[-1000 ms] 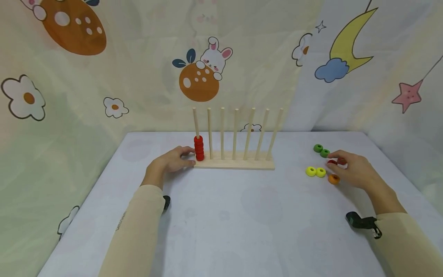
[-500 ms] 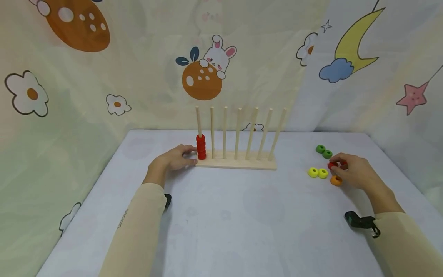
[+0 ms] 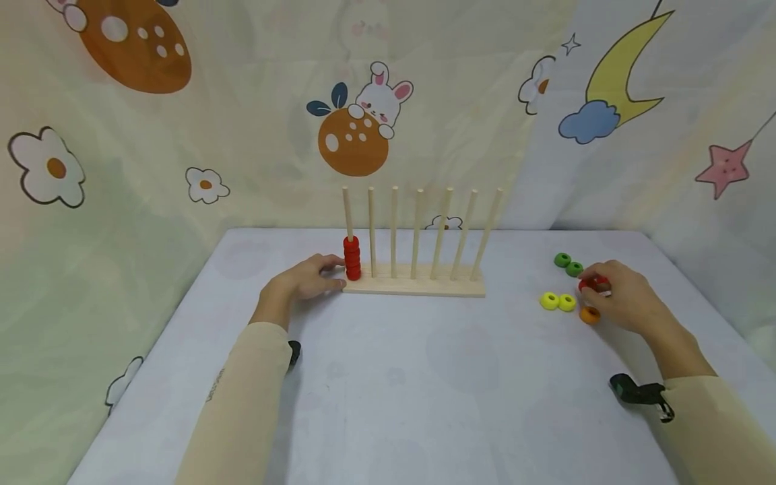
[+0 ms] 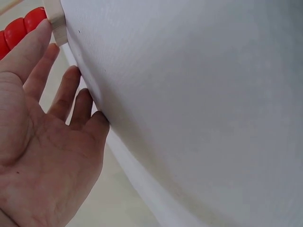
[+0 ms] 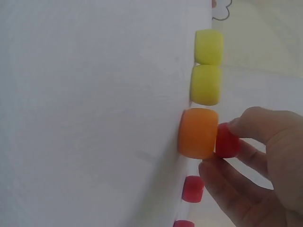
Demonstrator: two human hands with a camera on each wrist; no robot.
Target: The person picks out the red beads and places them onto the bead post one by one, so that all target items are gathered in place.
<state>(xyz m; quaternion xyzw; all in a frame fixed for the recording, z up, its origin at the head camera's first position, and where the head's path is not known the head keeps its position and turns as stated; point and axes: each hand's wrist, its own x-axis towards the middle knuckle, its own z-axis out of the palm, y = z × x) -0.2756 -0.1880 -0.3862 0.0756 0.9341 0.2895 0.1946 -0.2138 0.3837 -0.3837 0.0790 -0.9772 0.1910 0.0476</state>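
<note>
A wooden peg stand [image 3: 418, 288] stands near the table's far edge, with a stack of red beads [image 3: 351, 259] on its leftmost peg. My left hand [image 3: 306, 277] holds the left end of the base, thumb at the front corner and index finger behind; the left wrist view shows that thumb tip beside the stack. At the right, my right hand [image 3: 624, 300] pinches a red bead [image 5: 227, 141] between thumb and fingers, low over the table. Just in front of it sits an orange bead [image 3: 589, 314]. Further red beads [image 5: 193, 189] lie by the fingers, partly hidden in the head view.
Two yellow beads [image 3: 558, 302] lie left of the right hand, and two green beads [image 3: 568, 265] lie behind them. The other pegs [image 3: 415, 236] of the stand bear no beads. A printed cloth [image 3: 254, 121] hangs behind the white table [image 3: 424, 397].
My right hand has shifted slightly among the red beads, its fingertips now closed around one. The left hand stays at the stand's end. The head view has tilted a little.
</note>
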